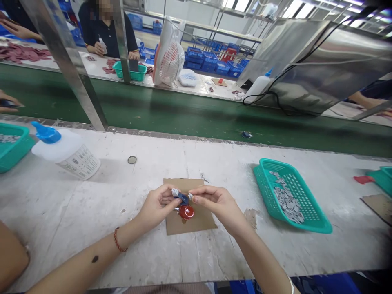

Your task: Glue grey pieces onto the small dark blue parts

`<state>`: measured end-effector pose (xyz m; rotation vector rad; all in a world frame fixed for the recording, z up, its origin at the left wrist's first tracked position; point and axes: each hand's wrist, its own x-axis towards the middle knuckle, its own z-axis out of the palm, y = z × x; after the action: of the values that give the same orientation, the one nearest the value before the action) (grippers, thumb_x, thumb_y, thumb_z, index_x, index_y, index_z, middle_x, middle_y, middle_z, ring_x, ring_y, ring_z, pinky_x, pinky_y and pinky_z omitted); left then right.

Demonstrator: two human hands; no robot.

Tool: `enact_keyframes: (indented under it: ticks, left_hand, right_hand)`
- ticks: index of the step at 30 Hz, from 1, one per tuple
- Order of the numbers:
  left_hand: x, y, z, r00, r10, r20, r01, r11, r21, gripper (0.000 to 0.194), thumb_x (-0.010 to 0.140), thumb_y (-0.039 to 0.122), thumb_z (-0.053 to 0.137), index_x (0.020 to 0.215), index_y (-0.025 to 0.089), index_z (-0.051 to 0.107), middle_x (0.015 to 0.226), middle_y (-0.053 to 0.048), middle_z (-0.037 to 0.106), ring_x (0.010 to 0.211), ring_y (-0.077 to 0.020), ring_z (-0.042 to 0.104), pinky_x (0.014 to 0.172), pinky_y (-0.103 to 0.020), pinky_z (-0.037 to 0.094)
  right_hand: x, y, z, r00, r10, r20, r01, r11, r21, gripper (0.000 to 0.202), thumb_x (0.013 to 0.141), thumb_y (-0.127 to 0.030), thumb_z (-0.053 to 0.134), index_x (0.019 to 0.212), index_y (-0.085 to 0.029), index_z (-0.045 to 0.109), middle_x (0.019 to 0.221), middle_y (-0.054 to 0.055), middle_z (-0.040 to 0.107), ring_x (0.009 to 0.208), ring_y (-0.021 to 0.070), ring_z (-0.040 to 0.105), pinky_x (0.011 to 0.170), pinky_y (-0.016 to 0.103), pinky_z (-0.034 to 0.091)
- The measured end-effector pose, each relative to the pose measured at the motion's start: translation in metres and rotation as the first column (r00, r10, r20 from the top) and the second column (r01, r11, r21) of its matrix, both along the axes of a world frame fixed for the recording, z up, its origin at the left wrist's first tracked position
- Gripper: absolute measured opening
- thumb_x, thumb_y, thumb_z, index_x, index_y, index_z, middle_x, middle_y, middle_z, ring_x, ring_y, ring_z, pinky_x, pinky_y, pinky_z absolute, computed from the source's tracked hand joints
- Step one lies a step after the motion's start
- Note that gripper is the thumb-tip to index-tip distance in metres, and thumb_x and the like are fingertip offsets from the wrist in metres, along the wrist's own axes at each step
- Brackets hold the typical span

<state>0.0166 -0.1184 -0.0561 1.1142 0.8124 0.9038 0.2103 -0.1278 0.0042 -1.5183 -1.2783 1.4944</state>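
Note:
My left hand (161, 201) pinches a small dark blue piece with a pale grey end (180, 197) between thumb and fingers. Close to its right end, my right hand (211, 199) holds a tiny whitish piece (190, 196) in its fingertips. Whether the two pieces touch, I cannot tell. Below them, a small red dish (186, 212) with a glossy surface rests on a square of brown cardboard (196, 226). To the right stands a green plastic basket (318, 216) with many small grey-white pieces (289, 204) in it.
A white bottle with a blue cap (69, 153) stands at the left by another green basket (18, 153). A bottle cap (132, 159) lies on the white table (122, 261). Beyond runs a green conveyor belt (183, 110), with a co-worker (107, 32) across it. A metal post (70, 65) rises at the left.

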Motion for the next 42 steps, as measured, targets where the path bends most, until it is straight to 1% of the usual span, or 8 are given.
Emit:
enact_keyframes:
  ticks: [7, 19, 25, 30, 32, 35, 37, 42]
  left_hand:
    - [0.0, 0.0, 0.0, 1.0, 0.01, 0.026, -0.01, 1.0, 0.012, 0.021, 0.084, 0.035, 0.068, 0.093, 0.018, 0.059, 0.094, -0.007, 0.071, 0.09, -0.0213, 0.07, 0.076, -0.03, 0.057]
    - [-0.001, 0.0, -0.002, 1.0, 0.02, 0.023, -0.021, 0.999, 0.039, 0.015, 0.086, 0.03, 0.065, 0.093, 0.018, 0.059, 0.092, -0.006, 0.07, 0.087, -0.019, 0.069, 0.075, -0.029, 0.055]
    - [-0.003, 0.0, 0.003, 0.999, 0.051, -0.018, -0.048, 0.993, 0.107, 0.012, 0.086, 0.027, 0.065, 0.092, 0.019, 0.059, 0.089, -0.005, 0.071, 0.086, -0.0197, 0.069, 0.074, -0.029, 0.055]
    - [-0.005, -0.001, 0.009, 0.994, 0.104, -0.032, -0.098, 0.984, 0.149, 0.008, 0.085, 0.022, 0.064, 0.091, 0.02, 0.06, 0.09, -0.004, 0.072, 0.086, -0.0179, 0.068, 0.076, -0.027, 0.053]
    - [-0.005, -0.001, 0.011, 0.99, 0.135, -0.034, -0.128, 0.977, 0.17, 0.008, 0.084, 0.022, 0.066, 0.09, 0.02, 0.061, 0.087, -0.002, 0.071, 0.083, -0.0169, 0.067, 0.074, -0.026, 0.053]
    - [-0.005, -0.002, 0.013, 0.987, 0.161, -0.009, -0.157, 0.971, 0.18, 0.007, 0.084, 0.023, 0.066, 0.088, 0.02, 0.061, 0.082, -0.001, 0.068, 0.077, -0.0157, 0.066, 0.071, -0.025, 0.052]
    - [-0.006, -0.002, 0.014, 0.986, 0.17, 0.005, -0.168, 0.969, 0.181, 0.006, 0.085, 0.024, 0.066, 0.088, 0.02, 0.061, 0.082, -0.001, 0.067, 0.078, -0.0156, 0.066, 0.073, -0.025, 0.052]
    - [-0.007, -0.005, 0.019, 0.98, 0.199, -0.011, -0.195, 0.966, 0.169, 0.008, 0.084, 0.025, 0.067, 0.088, 0.02, 0.062, 0.079, -0.001, 0.067, 0.079, -0.0157, 0.066, 0.075, -0.025, 0.051]
  right_hand:
    - [-0.012, 0.005, 0.002, 0.998, 0.058, 0.022, -0.06, 0.995, 0.084, 0.023, 0.073, -0.037, 0.075, 0.086, -0.018, 0.075, 0.09, 0.006, 0.074, 0.086, 0.0232, 0.071, 0.08, 0.036, 0.058]
    - [-0.019, 0.004, 0.003, 0.974, 0.08, 0.212, -0.126, 0.968, 0.216, 0.013, 0.077, -0.028, 0.069, 0.084, -0.02, 0.077, 0.089, 0.006, 0.072, 0.086, 0.0215, 0.069, 0.082, 0.036, 0.057]
    - [-0.015, 0.008, 0.005, 0.99, 0.127, 0.058, -0.132, 0.988, 0.081, 0.026, 0.076, -0.039, 0.073, 0.091, -0.017, 0.072, 0.093, 0.007, 0.072, 0.086, 0.023, 0.069, 0.079, 0.036, 0.057]
    - [-0.02, 0.009, 0.004, 0.988, 0.113, 0.106, -0.13, 0.976, 0.174, 0.034, 0.092, -0.049, 0.05, 0.107, -0.021, 0.062, 0.091, 0.004, 0.067, 0.084, 0.0186, 0.065, 0.075, 0.031, 0.054]
    - [-0.026, 0.007, 0.001, 0.984, 0.156, 0.083, -0.169, 0.969, 0.18, 0.033, 0.095, -0.049, 0.046, 0.111, -0.022, 0.058, 0.091, 0.003, 0.065, 0.083, 0.0175, 0.063, 0.074, 0.03, 0.052]
    - [-0.035, 0.005, -0.004, 0.974, 0.216, -0.068, -0.205, 0.969, 0.137, 0.031, 0.097, -0.048, 0.045, 0.114, -0.024, 0.055, 0.092, 0.002, 0.062, 0.077, 0.0145, 0.06, 0.07, 0.027, 0.051]
    - [-0.039, 0.005, -0.005, 0.963, 0.224, -0.152, -0.208, 0.971, 0.116, 0.03, 0.096, -0.048, 0.047, 0.113, -0.025, 0.055, 0.084, 0.0, 0.058, 0.068, 0.0124, 0.055, 0.063, 0.024, 0.048]
    - [-0.044, 0.003, 0.002, 0.958, 0.199, -0.204, -0.176, 0.976, 0.128, 0.026, 0.094, -0.048, 0.052, 0.108, -0.026, 0.055, 0.074, -0.002, 0.055, 0.069, 0.0143, 0.055, 0.059, 0.023, 0.045]
